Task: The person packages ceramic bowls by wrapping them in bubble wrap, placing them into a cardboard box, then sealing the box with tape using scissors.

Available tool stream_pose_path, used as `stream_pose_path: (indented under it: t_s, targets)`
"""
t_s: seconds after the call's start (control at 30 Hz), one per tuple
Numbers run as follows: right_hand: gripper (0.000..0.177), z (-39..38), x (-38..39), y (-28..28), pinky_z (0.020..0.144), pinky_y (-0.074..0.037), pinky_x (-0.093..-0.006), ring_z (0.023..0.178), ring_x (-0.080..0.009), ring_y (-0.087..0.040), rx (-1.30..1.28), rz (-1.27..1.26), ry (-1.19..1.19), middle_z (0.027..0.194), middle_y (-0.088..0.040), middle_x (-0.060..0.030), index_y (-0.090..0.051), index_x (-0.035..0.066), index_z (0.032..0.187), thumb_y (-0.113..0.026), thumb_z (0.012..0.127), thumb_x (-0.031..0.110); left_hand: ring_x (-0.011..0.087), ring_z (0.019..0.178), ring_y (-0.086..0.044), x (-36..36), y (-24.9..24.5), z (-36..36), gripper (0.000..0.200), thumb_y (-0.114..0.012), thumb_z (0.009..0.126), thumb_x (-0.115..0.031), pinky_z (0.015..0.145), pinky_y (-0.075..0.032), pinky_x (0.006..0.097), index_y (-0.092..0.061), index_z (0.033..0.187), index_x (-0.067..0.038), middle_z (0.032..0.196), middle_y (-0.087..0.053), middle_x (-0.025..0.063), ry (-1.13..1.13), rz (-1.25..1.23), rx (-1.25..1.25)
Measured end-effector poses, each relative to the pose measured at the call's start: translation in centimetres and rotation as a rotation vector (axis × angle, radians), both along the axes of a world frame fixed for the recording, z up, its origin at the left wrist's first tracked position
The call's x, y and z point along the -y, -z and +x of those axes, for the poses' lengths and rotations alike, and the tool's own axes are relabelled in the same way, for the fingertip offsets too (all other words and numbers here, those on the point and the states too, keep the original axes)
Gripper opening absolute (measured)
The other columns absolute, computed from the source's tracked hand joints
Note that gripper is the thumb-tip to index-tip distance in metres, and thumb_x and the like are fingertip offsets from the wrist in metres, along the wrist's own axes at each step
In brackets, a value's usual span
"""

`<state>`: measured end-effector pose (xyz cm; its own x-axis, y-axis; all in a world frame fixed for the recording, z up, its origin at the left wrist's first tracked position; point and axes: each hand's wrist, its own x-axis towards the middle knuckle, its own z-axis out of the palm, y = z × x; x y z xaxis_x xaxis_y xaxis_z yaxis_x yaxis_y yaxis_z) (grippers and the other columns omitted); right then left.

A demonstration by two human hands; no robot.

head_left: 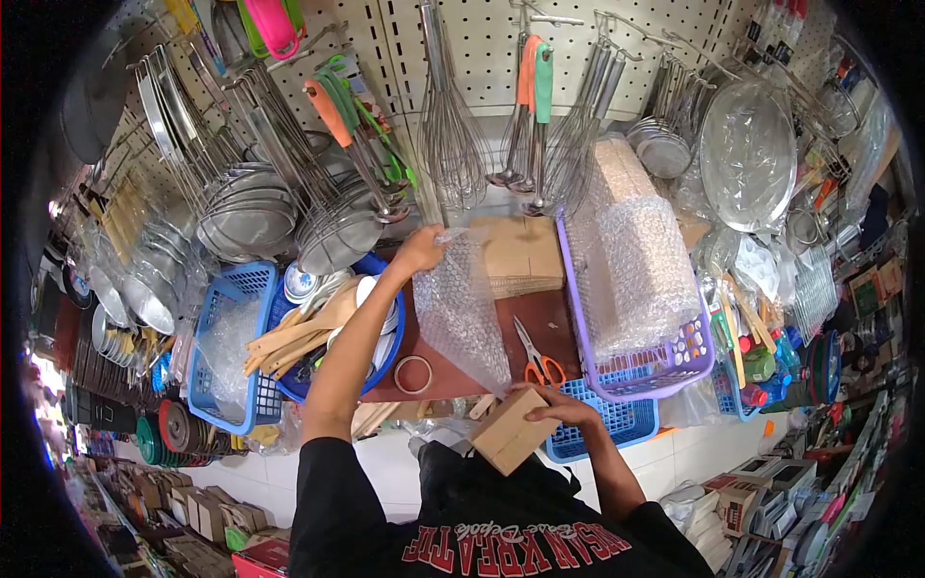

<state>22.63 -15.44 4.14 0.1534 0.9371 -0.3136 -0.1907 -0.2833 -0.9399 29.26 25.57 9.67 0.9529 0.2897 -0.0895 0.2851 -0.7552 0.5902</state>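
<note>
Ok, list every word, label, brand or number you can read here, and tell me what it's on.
"INSAN KREATIF": red lettering on the black shirt, upside down from this view.
"Base Depok": pale script, same shirt; less certain.
Small box in the right hand: no readable text.
Red box at lower left: too blurred to read.

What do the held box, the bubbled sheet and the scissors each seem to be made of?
Box: probably cardboard, matt brown, going by its plain flat faces.
Bubbled sheet: likely clear plastic film, glossy, light catching its small bubbles.
Scissors: thin grey blades suggest metal; the orange handles look like plastic.
</note>
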Motion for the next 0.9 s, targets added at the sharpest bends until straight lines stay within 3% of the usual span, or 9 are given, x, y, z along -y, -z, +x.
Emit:
stream_pose_path:
  t_s: [0.17,0.27,0.37,0.47,0.57,0.63,0.73,0.9]
  targets:
    - [0.074,-0.5,1.0,3.1,0.108,-0.034,-0.0395,0.132,-0.0267,-0.042,-0.221,-0.066,0.131,0.137,-0.048,-0.0165,-0.037,0.008,0.147,-0.071,0.086,0.032,0.0363,0.113,-0.062,0.4,1.7,0.1,0.044,-0.068,0.086,-0.034,0.098,-0.048,0.0469,-0.062,0.126,-0.017,0.118,-0.065,0.0204,-0.191,0.29,-0.204]
    - [0.072,0.4,0.4,5.1,0.104,-0.04,-0.0361,0.125,-0.0237,-0.049,-0.384,-0.126,0.257,0.133,-0.052,-0.015,-0.039,0.004,0.144,-0.071,0.086,0.031,0.0365,0.123,-0.055,0.5,2.9,0.4,0.051,-0.071,0.083,-0.033,0.103,-0.044,0.0476,-0.06,0.128,-0.01,0.127,-0.06,0.0221,-0.224,0.228,-0.265]
    - [0.064,1.3,-0.9,4.7,0.097,-0.047,-0.0356,0.117,-0.0216,-0.056,-0.489,-0.206,0.359,0.127,-0.057,-0.0112,-0.044,0.003,0.138,-0.073,0.085,0.027,0.0434,0.13,-0.044,1.6,5.7,-0.2,0.054,-0.069,0.084,-0.03,0.102,-0.045,0.0493,-0.057,0.13,-0.005,0.136,-0.051,0.0243,-0.2,0.663,0.045]
    - [0.058,1.9,-2.6,3.2,0.091,-0.052,-0.0369,0.11,-0.0197,-0.061,-0.529,-0.243,0.384,0.12,-0.062,-0.0098,-0.05,0.002,0.131,-0.075,0.085,0.028,0.0445,0.134,-0.037,4.9,3.7,-2.3,0.066,-0.07,0.084,-0.03,0.105,-0.042,0.0498,-0.047,0.137,0.0,0.141,-0.043,0.0252,-0.147,0.775,0.311]
    - [0.058,2.6,-3.5,3.6,0.089,-0.053,-0.039,0.108,-0.0191,-0.063,-0.581,-0.273,0.39,0.117,-0.064,-0.0098,-0.053,0.001,0.128,-0.075,0.084,0.031,0.0434,0.133,-0.038,8.5,4.4,-5.6,0.072,-0.07,0.084,-0.03,0.11,-0.037,0.0483,-0.039,0.143,-0.004,0.141,-0.042,0.026,-0.094,0.59,0.223]
    - [0.058,3.3,-3.7,4.0,0.088,-0.053,-0.0401,0.109,-0.0203,-0.062,-0.632,-0.325,0.359,0.118,-0.064,-0.0101,-0.052,0.002,0.129,-0.075,0.084,0.032,0.0425,0.138,-0.034,9.6,5.6,-7.9,0.078,-0.069,0.084,-0.038,0.115,-0.028,0.0504,-0.036,0.146,-0.004,0.146,-0.038,0.0257,-0.033,0.247,-0.178]
    - [0.059,3.2,-4.0,3.6,0.087,-0.053,-0.0424,0.109,-0.0219,-0.062,-0.673,-0.332,0.391,0.119,-0.063,-0.0104,-0.051,0.004,0.131,-0.074,0.084,0.033,0.0436,0.145,-0.02,10.4,9.2,-10.3,0.077,-0.059,0.09,-0.048,0.118,-0.019,0.0532,-0.03,0.152,-0.011,0.156,-0.021,0.027,-0.003,0.166,-0.485]
    - [0.058,2.9,-3.5,5.1,0.085,-0.054,-0.0444,0.109,-0.0233,-0.062,-0.733,-0.326,0.415,0.12,-0.063,-0.0109,-0.051,0.006,0.132,-0.072,0.085,0.032,0.0416,0.149,0.0,9.5,13.5,-10.4,0.082,-0.049,0.093,-0.055,0.12,-0.007,0.0537,-0.016,0.157,-0.016,0.161,-0.001,0.0244,0.038,0.215,-0.5]
